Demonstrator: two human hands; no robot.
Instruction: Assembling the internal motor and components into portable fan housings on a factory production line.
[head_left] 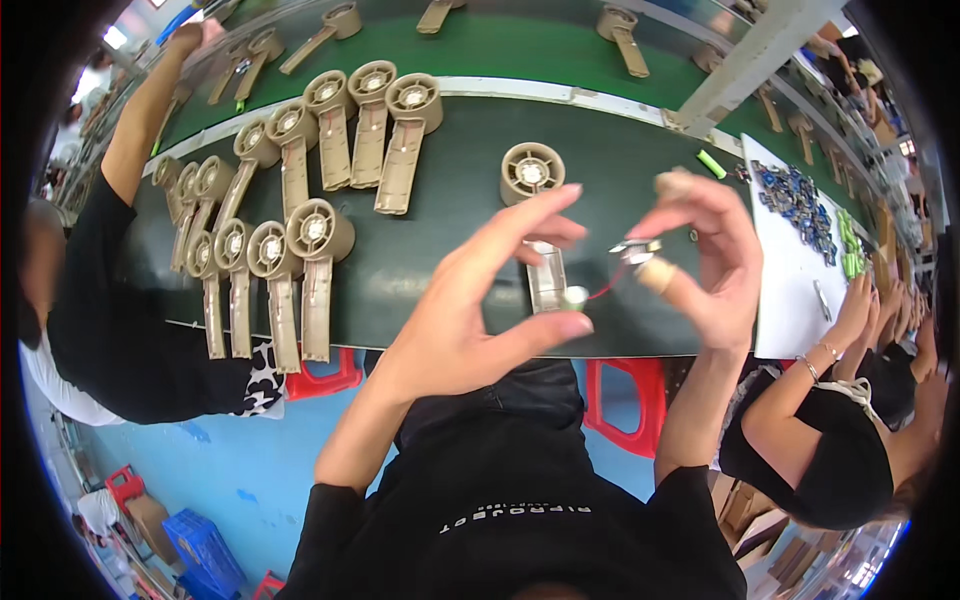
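Note:
A tan fan housing point(532, 172) with a round head and an open half handle lies in front of me on the dark green table. My left hand point(470, 300) is open over its handle, thumb and fingers spread apart. The rounded, pale green end of what looks like a battery cell point(575, 297) shows just by my left thumb; the rest of it is hidden. My right hand point(710, 260) pinches a small circuit board point(637, 248) between thumb and finger. From the board a thin red wire point(602, 292) curves down to the cell.
Several tan fan housings point(317, 240) lie in rows at the left. A green cell point(711, 164) is at the back right. Blue circuit boards point(795, 205) and green cells point(851, 245) lie on a white board point(785, 310). A conveyor point(520, 55) runs behind a metal post point(755, 65). Co-workers sit at both sides.

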